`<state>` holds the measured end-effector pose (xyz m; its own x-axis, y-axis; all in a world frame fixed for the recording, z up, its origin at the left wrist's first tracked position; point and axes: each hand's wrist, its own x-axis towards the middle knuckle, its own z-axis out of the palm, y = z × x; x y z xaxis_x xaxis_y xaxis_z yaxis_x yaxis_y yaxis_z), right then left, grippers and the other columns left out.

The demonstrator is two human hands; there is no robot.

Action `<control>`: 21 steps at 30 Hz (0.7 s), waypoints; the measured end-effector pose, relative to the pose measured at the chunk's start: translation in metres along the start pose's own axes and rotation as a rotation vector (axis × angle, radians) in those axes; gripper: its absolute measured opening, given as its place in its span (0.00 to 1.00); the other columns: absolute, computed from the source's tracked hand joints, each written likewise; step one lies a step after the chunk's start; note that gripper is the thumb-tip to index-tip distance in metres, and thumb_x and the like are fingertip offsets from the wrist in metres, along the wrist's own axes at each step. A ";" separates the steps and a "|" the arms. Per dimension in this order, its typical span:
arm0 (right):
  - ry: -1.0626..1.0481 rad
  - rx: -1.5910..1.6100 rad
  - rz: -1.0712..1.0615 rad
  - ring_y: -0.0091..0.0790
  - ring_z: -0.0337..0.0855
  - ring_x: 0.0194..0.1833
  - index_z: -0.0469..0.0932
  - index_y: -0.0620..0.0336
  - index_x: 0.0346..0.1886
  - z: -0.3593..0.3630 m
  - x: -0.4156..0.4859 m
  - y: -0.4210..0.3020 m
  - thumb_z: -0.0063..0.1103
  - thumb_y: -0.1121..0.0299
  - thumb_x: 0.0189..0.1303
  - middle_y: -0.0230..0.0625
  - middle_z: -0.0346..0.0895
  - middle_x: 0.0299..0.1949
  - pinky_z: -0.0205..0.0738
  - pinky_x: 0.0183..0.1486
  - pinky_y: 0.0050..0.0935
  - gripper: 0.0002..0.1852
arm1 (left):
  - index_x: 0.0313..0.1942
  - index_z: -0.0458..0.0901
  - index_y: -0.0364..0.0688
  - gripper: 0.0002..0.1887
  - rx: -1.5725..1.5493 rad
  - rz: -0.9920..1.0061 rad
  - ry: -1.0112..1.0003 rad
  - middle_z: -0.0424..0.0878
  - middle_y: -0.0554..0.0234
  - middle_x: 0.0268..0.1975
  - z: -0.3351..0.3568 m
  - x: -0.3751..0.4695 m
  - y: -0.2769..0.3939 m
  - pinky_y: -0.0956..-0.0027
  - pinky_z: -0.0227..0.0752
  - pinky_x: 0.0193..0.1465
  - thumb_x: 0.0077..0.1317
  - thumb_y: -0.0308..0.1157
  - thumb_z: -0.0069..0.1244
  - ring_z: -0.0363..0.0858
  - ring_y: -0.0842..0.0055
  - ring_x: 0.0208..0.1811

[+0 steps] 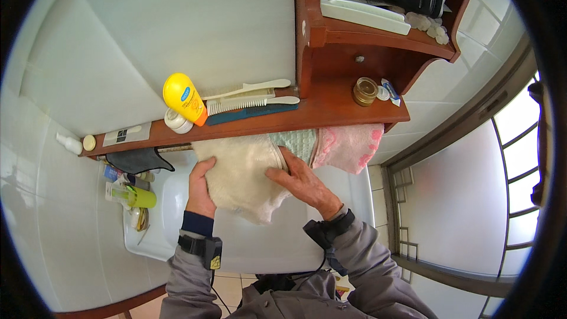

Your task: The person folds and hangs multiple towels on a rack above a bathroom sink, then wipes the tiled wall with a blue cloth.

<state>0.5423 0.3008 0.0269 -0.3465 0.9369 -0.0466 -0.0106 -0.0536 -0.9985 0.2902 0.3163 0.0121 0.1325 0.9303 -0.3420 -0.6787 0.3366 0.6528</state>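
A cream-white towel (241, 164) hangs from the rail under a reddish-brown wooden shelf. My left hand (202, 188) grips its left edge, thumb in front and fingers hidden behind the cloth. At the right edge, my right hand (308, 186) pinches the towel, with the thumb on its front and the other fingers at the back. Just right of it hang a pale green textured towel (296, 141) and a pink towel (347, 144). A dark grey cloth (137, 160) hangs farther left. Below the towels lies a white washbasin (266, 248).
On the shelf (336, 113) stand a yellow sunscreen-type tube (182, 95), a white jar (177, 122), several combs (252, 104) and a glass jar (366, 91). A green cup (142, 197) sits at the basin's left. A frosted window (452, 212) is on the right.
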 end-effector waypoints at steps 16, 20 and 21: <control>0.099 0.772 0.088 0.30 0.82 0.55 0.72 0.61 0.68 0.045 -0.020 -0.004 0.64 0.70 0.69 0.36 0.81 0.55 0.78 0.60 0.31 0.25 | 0.71 0.67 0.32 0.35 0.293 -0.167 -0.077 0.81 0.50 0.63 -0.037 -0.109 -0.017 0.58 0.76 0.65 0.63 0.27 0.55 0.82 0.62 0.62; 0.361 0.583 0.036 0.29 0.81 0.53 0.70 0.66 0.67 0.030 -0.021 -0.003 0.64 0.67 0.70 0.37 0.80 0.55 0.76 0.57 0.30 0.26 | 0.68 0.68 0.30 0.28 0.318 -0.195 -0.041 0.80 0.49 0.63 -0.009 -0.092 -0.026 0.61 0.79 0.62 0.71 0.30 0.52 0.83 0.64 0.59; 0.376 0.587 0.011 0.30 0.80 0.53 0.70 0.67 0.67 0.024 -0.019 -0.004 0.63 0.66 0.70 0.38 0.80 0.55 0.76 0.58 0.30 0.26 | 0.68 0.68 0.30 0.28 0.292 -0.197 -0.047 0.80 0.48 0.62 0.000 -0.087 -0.029 0.61 0.79 0.62 0.71 0.30 0.52 0.83 0.64 0.59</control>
<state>0.5268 0.2752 0.0324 -0.0025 0.9857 -0.1687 -0.5509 -0.1421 -0.8224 0.2983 0.2254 0.0233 0.2780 0.8467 -0.4537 -0.4021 0.5315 0.7455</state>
